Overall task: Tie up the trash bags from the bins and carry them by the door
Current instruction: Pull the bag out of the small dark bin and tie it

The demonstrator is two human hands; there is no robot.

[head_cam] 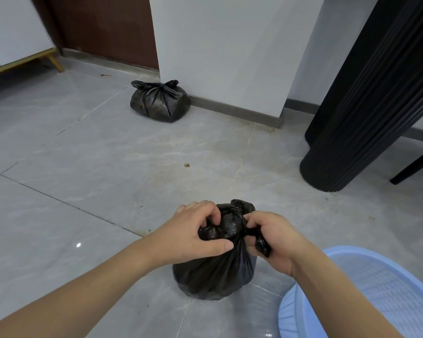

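Note:
A black trash bag [215, 274] stands on the grey tile floor right in front of me, its top gathered into a bunch. My left hand [195, 235] grips one side of the gathered top, fingers curled into the plastic. My right hand [269, 235] pinches a twisted end of the bag on the other side. A second black trash bag [160, 101], tied at the top, lies on the floor farther away against the white wall corner, near the dark brown door [105, 28].
A light blue plastic bin [352, 296] sits at the lower right beside the bag. A black ribbed column [366, 106] and a dark furniture leg [415, 164] stand to the right. A white cabinet on wooden legs [15, 32] is at the far left.

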